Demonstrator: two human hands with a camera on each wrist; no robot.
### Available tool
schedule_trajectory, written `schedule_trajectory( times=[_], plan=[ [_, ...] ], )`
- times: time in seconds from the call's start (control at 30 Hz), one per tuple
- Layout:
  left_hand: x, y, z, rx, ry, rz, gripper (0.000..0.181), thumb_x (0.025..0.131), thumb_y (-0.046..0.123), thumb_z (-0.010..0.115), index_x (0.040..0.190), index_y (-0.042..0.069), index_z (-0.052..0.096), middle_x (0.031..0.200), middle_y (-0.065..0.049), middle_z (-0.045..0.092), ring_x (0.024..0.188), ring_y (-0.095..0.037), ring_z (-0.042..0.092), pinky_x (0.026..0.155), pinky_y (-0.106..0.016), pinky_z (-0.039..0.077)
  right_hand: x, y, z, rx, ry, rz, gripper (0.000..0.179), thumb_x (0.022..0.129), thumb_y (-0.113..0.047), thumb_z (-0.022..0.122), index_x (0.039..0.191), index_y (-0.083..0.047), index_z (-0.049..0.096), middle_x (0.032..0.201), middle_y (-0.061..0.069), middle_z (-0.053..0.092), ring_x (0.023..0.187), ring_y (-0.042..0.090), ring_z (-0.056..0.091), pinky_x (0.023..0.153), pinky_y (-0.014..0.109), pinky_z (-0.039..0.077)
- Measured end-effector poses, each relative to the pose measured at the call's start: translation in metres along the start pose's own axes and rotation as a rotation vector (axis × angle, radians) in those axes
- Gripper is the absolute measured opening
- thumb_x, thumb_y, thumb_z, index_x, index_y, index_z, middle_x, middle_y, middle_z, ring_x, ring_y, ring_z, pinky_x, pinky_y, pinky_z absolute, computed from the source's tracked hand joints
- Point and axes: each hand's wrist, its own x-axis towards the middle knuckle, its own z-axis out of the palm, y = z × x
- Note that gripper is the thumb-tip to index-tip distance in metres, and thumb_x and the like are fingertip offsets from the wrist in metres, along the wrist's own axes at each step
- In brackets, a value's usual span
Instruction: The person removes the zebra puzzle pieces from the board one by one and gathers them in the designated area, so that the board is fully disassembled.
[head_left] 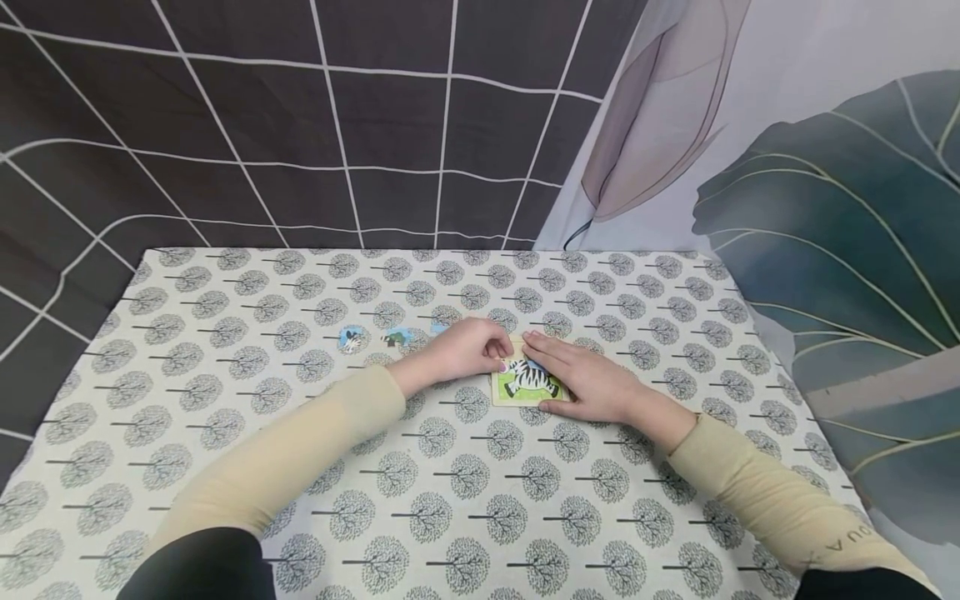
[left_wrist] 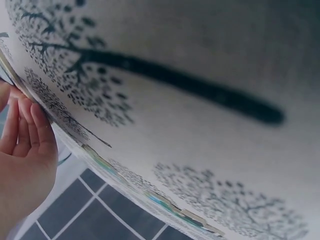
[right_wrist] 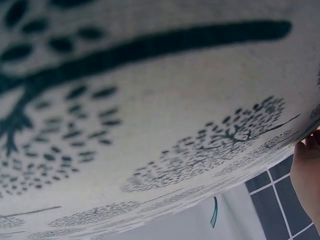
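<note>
Square zebra puzzle board (head_left: pixel 531 396) with a pale rim, a green lower field and a black-and-white striped zebra figure (head_left: pixel 532 377), lying flat on the desk (head_left: pixel 427 542), right of the middle of the scene and between the two hands. The desk is covered by a white cloth printed with dark grey trees.

The left hand (head_left: pixel 468 346) is at the left far part of the board, its fingers curled in toward the thumb; whether they pinch a small piece cannot be told. The right hand (head_left: pixel 596 379) rests on the right part of the board, its fingers extended and close together along the far side, the thumb apart at the near right corner. Both forearms wear beige sleeves (head_left: pixel 300 458), dark toward the near edge of the view; the right one bears dark lettering.

Left of the board, three small pieces lie in a row: a blue piece with a striped zebra head (head_left: pixel 351 339) at far left, a blue, green and yellow piece (head_left: pixel 397 337) to its right, and a blue piece (head_left: pixel 439 329) partly hidden behind the left hand. They lie apart from one another.

Beyond the desk hangs a dark grey fabric with a white grid (head_left: pixel 390 117); to the right, a pale fabric printed with large leaves (head_left: pixel 840 250).
</note>
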Motion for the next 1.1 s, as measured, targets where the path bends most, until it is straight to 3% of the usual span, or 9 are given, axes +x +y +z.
schedule_trajectory(
  times=[0.63,1.1],
  plan=[
    [-0.0023,0.0073,0.0049,0.143,-0.001,0.017,0.037,0.085,0.022,0.089,0.116,0.007,0.076,0.11,-0.005,0.075,0.098,-0.016,0.065,0.093,-0.029,0.058,-0.0004,-0.0003,0.0001,0.001,0.02,-0.02,0.089,0.099,-0.052,0.067,0.165,-0.005,0.032,0.176,0.013,0.025,0.161,0.036,0.03,0.129,0.056,0.033],
    [-0.0012,0.0061,0.0078,0.123,-0.007,-0.007,0.037,0.086,0.02,0.089,0.117,0.007,0.075,0.113,-0.005,0.074,0.099,-0.017,0.065,0.095,-0.031,0.057,-0.0008,-0.0006,0.0012,0.004,0.013,-0.012,0.089,0.099,-0.052,0.066,0.166,-0.005,0.031,0.177,0.011,0.023,0.162,0.035,0.03,0.131,0.054,0.031]
  ],
)
